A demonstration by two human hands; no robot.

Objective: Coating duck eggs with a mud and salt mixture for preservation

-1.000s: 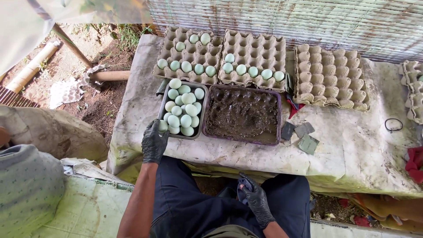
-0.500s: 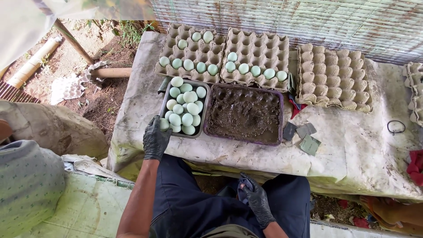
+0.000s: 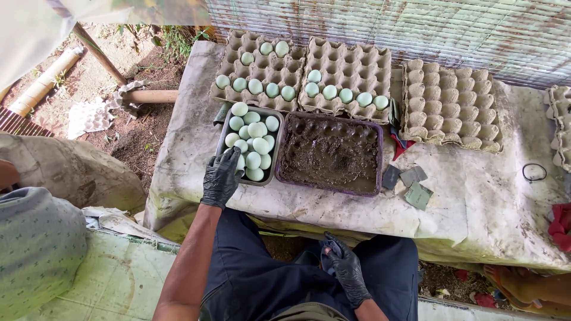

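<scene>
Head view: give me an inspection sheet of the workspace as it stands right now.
Surface: table covered with a stained, wrinkled pale sheet.
Job's things: metal tray heaped with pale green eggs; purple-rimmed tray of dark mud; two cardboard egg flats partly filled with eggs; one empty flat.
Clutter: grey scrubbing pads; black ring; red cloth.
Hands: both in black gloves; left hand on the metal tray's near edge; right hand on the lap, holding a dark cloth.
Cables: nothing seen.
Surroundings: corrugated wall behind; bare soil, a log and a torn flat at left.
</scene>
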